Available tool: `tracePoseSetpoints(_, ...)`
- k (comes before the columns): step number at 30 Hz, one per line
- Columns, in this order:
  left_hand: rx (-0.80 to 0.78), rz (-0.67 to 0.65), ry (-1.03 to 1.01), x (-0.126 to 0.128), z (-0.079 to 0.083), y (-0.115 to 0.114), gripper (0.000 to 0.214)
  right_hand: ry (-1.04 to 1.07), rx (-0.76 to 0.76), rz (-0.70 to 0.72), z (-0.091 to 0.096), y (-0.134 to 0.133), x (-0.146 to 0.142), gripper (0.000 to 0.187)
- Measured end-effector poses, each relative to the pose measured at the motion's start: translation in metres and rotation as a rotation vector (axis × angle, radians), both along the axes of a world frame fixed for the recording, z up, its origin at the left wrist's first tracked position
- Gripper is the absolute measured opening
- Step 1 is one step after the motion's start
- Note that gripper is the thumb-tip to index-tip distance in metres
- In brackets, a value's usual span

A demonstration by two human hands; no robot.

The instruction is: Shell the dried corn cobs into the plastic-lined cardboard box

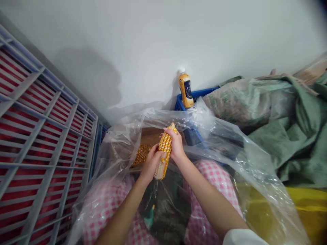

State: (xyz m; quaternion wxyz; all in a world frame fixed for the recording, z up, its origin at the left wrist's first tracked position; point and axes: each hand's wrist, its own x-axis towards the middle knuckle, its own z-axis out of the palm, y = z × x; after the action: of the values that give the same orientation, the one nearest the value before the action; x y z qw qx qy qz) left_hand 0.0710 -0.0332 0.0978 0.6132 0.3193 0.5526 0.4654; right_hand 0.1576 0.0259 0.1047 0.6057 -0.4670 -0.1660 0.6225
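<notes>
Both my hands grip one dried corn cob (165, 144), tilted with its narrow tip up and away from me. My left hand (152, 161) closes round the lower part, its thumb on the kernels. My right hand (175, 143) wraps the upper right side near the tip. Toward the bottom the cob shows a pale stretch stripped of kernels; yellow rows cover the rest. Loose corn kernels (141, 154) lie heaped behind my left hand, inside a clear plastic sheet (219, 132) that spreads over my lap.
Slatted grey crates (48, 119) with red contents stand along the left. Behind my hands, an orange bottle (186, 89) with a white cap rests by a blue crate (196, 93). Green cloth and sacks (288, 143) fill the right, above yellow material (306, 204). A white wall (143, 41) closes the back.
</notes>
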Motion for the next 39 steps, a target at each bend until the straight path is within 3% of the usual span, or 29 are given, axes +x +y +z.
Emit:
tracePoseSetpoints(12,-0.058,0.027,-0.054,0.001,-0.002,-0.006,0.042,0.006,-0.003,0.047,-0.003,-0.002,-0.002,0.028)
tracePoseSetpoints(20,-0.055,-0.063,-0.180,0.000,0.005,-0.008,0.042,0.111,-0.045,0.085,0.000,-0.002,0.005,0.028)
tracePoseSetpoints(33,-0.023,-0.051,-0.117,-0.001,0.008,-0.008,0.037,0.116,-0.054,0.168,0.004,0.000,0.005,0.029)
tracePoseSetpoints(39,-0.171,-0.074,-0.135,-0.010,0.010,-0.005,0.038,0.068,-0.025,0.188,-0.002,-0.002,-0.002,0.029)
